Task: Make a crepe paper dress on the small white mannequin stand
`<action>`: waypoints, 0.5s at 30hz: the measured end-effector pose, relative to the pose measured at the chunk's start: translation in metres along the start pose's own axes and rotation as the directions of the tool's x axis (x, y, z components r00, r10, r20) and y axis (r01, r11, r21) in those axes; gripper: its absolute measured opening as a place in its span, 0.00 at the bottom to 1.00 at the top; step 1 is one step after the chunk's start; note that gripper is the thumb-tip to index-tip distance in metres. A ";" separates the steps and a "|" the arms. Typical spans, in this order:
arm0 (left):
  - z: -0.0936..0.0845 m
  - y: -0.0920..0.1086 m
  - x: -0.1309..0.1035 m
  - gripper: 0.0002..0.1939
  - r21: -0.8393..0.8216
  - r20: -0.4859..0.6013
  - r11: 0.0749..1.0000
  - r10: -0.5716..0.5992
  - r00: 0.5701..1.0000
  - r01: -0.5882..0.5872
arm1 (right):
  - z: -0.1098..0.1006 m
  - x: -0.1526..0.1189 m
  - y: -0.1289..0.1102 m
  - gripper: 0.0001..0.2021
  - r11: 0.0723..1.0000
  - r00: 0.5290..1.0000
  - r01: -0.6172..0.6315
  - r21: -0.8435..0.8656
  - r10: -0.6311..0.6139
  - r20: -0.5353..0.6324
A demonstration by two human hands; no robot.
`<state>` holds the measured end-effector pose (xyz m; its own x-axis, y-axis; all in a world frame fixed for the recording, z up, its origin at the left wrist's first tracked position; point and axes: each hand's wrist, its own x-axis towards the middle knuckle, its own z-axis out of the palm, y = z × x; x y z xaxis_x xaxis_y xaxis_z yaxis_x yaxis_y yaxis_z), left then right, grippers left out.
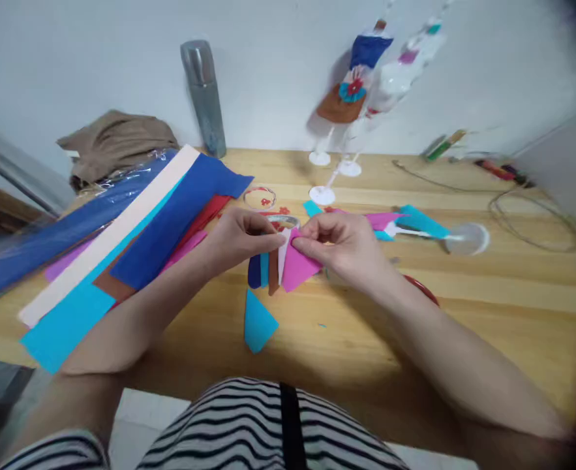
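The wooden table (513,287) spreads beneath everything, and the person's two forearms reach in over its near edge. Across its left side lies a stack of long coloured strips (155,251), dark blue, pale peach, light blue and brown among them, the left forearm crossing in front of its lower part. A brown cloth (119,143) sits heaped behind the stack, with a grey bottle (207,98) upright near the wall.

At the middle of the table the hands nearly meet. The left hand (241,238) is almost closed, thumb and forefinger pinched together on the top of a narrow pale piece (282,254). The right hand (339,241) is likewise drawn into a pinch, its thumb and forefinger gripping the upper edge of a bright pink piece (300,269), which hangs between the hands just beside the pale one. A loose light blue piece (259,323) lies nearer the person. Short dark blue, light blue and brown tabs (265,271) hang in a row below the left fingers. A pale ring (290,220) shows partly behind the fingertips; whether the tabs are fixed to it cannot be told.
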<state>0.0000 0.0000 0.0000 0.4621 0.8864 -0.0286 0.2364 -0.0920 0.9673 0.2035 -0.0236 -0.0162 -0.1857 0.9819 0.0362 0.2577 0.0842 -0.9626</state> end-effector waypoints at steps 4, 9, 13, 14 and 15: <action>0.002 -0.001 0.000 0.12 0.012 -0.002 1.000 0.004 1.000 -0.003 | 0.001 0.001 0.002 0.19 1.000 1.000 0.002 0.015 -0.002 0.012; 0.002 0.000 -0.001 0.13 0.049 0.004 0.999 0.020 1.000 -0.020 | 0.001 0.001 0.005 0.21 1.000 1.000 -0.011 0.026 0.011 0.002; 0.000 0.001 -0.001 0.13 0.080 0.021 0.997 0.014 1.000 -0.016 | 0.001 0.001 0.006 0.21 1.000 1.000 -0.001 0.024 0.001 0.013; 0.000 0.002 -0.001 0.13 0.083 0.024 0.996 0.011 1.000 -0.013 | 0.001 0.001 0.006 0.21 1.000 1.000 0.001 0.022 -0.001 0.019; 0.000 0.002 -0.001 0.13 0.086 0.027 0.996 0.008 1.000 -0.011 | 0.000 0.001 0.006 0.21 1.000 1.000 0.002 0.021 -0.002 0.022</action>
<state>0.0000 -0.0005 0.0019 0.4872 0.8729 -0.0274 0.3040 -0.1401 0.9423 0.2046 -0.0220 -0.0224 -0.2073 0.9777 0.0326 0.2374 0.0826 -0.9679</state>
